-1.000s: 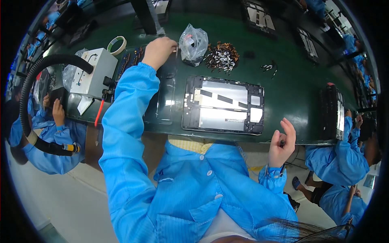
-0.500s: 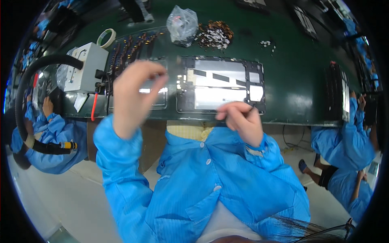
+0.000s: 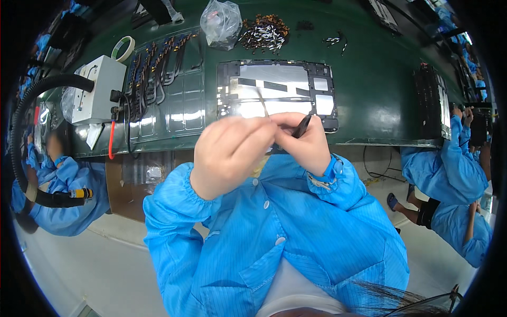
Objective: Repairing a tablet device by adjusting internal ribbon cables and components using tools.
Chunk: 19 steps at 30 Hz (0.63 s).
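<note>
My left hand (image 3: pixel 229 153) and my right hand (image 3: pixel 301 140) meet just over the table's near edge, fingertips together. The left is pinched closed and slightly blurred. A thin, narrow strip (image 3: pixel 263 101) sticks up from where the fingers meet; its kind is unclear, and it seems to be in the left fingers. A slim black tool (image 3: pixel 302 127), perhaps tweezers, is gripped in my right hand, most of it hidden. Beyond the hands lies an opened tablet housing (image 3: pixel 277 94) with a silver inner panel and black frame. My hands cover part of its near edge.
Left of the housing is a clear plastic tray (image 3: pixel 182 117) holding several flex cables (image 3: pixel 158 68). A grey box with a black hose (image 3: pixel 97 92), a tape roll (image 3: pixel 123 48), a plastic bag (image 3: pixel 221 24) and a pile of small parts (image 3: pixel 265 34) lie around. Co-workers sit on both sides.
My left hand has come from above the tray rightward to my right hand. The right hand has moved slightly left and up. The thin strip now shows between them; the whole view has shifted a little.
</note>
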### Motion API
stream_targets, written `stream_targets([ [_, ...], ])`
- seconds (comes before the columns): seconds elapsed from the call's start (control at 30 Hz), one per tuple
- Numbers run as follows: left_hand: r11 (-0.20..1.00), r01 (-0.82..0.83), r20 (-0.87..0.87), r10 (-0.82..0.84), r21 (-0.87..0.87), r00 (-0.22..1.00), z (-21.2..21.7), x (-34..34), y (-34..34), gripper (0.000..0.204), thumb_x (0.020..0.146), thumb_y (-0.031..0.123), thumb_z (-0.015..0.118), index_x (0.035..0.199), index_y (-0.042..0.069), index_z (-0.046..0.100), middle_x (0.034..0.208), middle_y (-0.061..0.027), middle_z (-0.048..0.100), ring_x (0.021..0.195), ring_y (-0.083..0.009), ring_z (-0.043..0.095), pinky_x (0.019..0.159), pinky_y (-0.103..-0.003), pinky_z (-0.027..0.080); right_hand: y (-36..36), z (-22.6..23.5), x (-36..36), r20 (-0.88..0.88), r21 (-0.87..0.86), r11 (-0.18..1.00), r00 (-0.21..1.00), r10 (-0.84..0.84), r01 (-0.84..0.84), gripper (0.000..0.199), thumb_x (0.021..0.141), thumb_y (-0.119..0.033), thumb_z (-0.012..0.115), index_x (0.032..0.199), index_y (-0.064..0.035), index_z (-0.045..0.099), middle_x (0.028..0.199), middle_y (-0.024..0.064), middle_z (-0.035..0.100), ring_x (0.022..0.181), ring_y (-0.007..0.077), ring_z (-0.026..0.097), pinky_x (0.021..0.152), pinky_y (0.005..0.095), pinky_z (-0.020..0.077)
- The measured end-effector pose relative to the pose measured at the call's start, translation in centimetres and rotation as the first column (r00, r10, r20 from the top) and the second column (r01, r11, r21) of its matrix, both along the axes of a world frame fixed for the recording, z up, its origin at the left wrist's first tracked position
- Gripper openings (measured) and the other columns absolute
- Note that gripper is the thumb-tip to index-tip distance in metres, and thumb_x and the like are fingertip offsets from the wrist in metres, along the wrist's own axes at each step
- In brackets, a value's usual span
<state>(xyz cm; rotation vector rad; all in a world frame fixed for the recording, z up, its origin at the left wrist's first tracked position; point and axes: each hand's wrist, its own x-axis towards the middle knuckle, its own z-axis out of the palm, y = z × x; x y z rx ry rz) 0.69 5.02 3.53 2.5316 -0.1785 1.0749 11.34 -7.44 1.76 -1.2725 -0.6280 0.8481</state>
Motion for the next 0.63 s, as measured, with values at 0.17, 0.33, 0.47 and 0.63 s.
stream_targets([
  [0.17, 0.991, -0.103, -0.059, 0.098, -0.088, 0.993, 0.3, 1.2, 0.1, 0.023, 0.064, 0.007, 0.067, 0.087, 0.006, 0.061, 0.084, -0.0043, 0.06, 0.072, -0.0208, 0.057, 0.061, -0.031, 0.045, -0.9, 1.2, -0.4, 0.313, -0.101, 0.992, 0.949, -0.042, 0.077, 0.019, 0.078, -0.005, 0.062, 0.096, 0.0011, 0.062, 0.086, 0.0081, 0.065, 0.077, 0.0094, 0.059, 0.065, 0.0233, 0.0489],
  [0.33, 0.993, -0.083, -0.087, 0.075, -0.088, 0.993, 1.0, 0.4, 0.4, 0.021, 0.064, 0.005, 0.068, 0.084, 0.005, 0.062, 0.081, -0.0048, 0.061, 0.071, -0.0215, 0.056, 0.061, -0.031, 0.045, -1.1, 1.3, -0.8, 0.638, -0.069, 0.991, 0.769, -0.045, 0.115, 0.021, 0.075, -0.004, 0.063, 0.096, 0.0002, 0.061, 0.084, 0.0153, 0.063, 0.075, 0.0241, 0.064, 0.062, 0.0295, 0.0507],
  [0.47, 0.997, -0.071, -0.108, 0.068, -0.022, 0.992, 1.7, 0.1, 0.2, 0.021, 0.063, 0.003, 0.068, 0.084, 0.005, 0.063, 0.081, -0.0047, 0.061, 0.07, -0.0218, 0.055, 0.062, -0.032, 0.044, -0.7, 0.7, -1.0, 0.759, 0.041, 0.99, 0.64, -0.118, 0.134, 0.021, 0.072, -0.004, 0.064, 0.093, -0.0016, 0.062, 0.075, 0.0136, 0.06, 0.065, 0.0287, 0.06, 0.056, 0.0322, 0.0481],
  [0.63, 0.979, -0.13, -0.09, 0.145, 0.159, 0.985, 1.6, -0.1, -0.1, 0.022, 0.063, 0.002, 0.066, 0.085, 0.007, 0.064, 0.082, -0.0058, 0.061, 0.07, -0.022, 0.056, 0.062, -0.032, 0.044, -1.1, 1.3, -1.0, 0.787, -0.021, 0.993, 0.615, -0.055, 0.115, 0.021, 0.073, -0.005, 0.064, 0.094, -0.0039, 0.062, 0.074, 0.0131, 0.059, 0.064, 0.0285, 0.059, 0.055, 0.0328, 0.0475],
])
